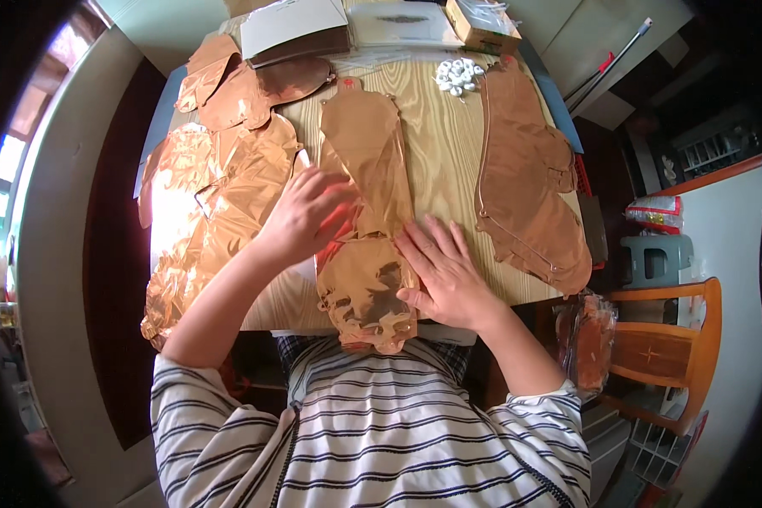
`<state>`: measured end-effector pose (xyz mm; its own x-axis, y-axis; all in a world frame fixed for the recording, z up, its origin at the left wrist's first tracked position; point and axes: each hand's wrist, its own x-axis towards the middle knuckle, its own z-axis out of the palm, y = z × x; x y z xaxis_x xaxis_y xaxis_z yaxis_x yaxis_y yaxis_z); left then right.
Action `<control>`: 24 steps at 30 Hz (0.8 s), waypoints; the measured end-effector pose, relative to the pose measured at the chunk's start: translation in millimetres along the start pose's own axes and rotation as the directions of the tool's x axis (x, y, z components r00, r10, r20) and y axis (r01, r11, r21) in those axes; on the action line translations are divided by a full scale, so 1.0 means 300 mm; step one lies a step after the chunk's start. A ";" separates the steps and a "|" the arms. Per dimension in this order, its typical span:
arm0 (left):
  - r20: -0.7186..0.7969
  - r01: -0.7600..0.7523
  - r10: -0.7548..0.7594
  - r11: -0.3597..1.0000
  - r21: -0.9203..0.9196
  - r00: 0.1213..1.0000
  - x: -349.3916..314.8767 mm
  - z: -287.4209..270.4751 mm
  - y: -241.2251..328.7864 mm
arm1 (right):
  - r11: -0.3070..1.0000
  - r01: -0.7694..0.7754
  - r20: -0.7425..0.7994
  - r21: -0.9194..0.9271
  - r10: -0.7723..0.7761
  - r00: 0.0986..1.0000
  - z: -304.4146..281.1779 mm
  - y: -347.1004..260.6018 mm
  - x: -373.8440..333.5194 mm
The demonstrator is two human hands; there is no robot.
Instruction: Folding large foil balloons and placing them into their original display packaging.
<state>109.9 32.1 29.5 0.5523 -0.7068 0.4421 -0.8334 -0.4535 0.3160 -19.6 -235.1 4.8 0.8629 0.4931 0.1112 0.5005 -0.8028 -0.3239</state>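
A flat, uninflated rose-gold foil balloon (366,195) lies lengthwise down the middle of the wooden table (440,144), its crinkled lower end hanging over the near edge. My left hand (306,213) rests on its left edge, fingers curled over the foil. My right hand (445,273) lies flat with fingers spread, pressing on the balloon's lower right side. Neither hand has lifted the foil.
More flat foil balloons are heaped at the left (212,195) and one lies at the right (529,186). Small white pieces (457,76) sit at the far side near a cardboard box (483,24) and white sheets (292,25). A wooden chair (665,351) stands at right.
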 end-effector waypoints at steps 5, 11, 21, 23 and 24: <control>0.084 0.049 -0.050 0.999 0.007 0.995 -0.113 0.005 0.082 | 0.962 0.061 -0.263 0.266 0.012 0.965 0.004 0.010 -0.049; 0.047 0.028 -0.029 0.999 0.024 0.998 -0.143 0.033 0.083 | 1.000 -0.005 -0.300 0.026 0.012 0.954 0.012 0.012 -0.192; 0.072 0.065 -0.064 0.998 -0.006 0.995 -0.188 0.022 0.084 | 1.000 -0.027 -0.022 -0.004 0.027 0.999 -0.033 -0.009 -0.077; 0.081 0.096 -0.093 0.995 -0.034 0.992 -0.190 0.035 0.086 | 1.000 0.005 -0.018 -0.012 -0.005 1.000 -0.036 -0.018 -0.085; 0.096 0.088 -0.087 0.996 -0.011 0.992 -0.191 0.034 0.091 | 1.000 -0.004 -0.008 -0.013 0.004 1.000 -0.039 -0.029 -0.099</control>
<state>55.2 54.7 4.4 0.6178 -0.7137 0.3300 -0.7810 -0.5081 0.3632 -48.9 -246.8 15.2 0.8653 0.4873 0.1175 0.4981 -0.8091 -0.3118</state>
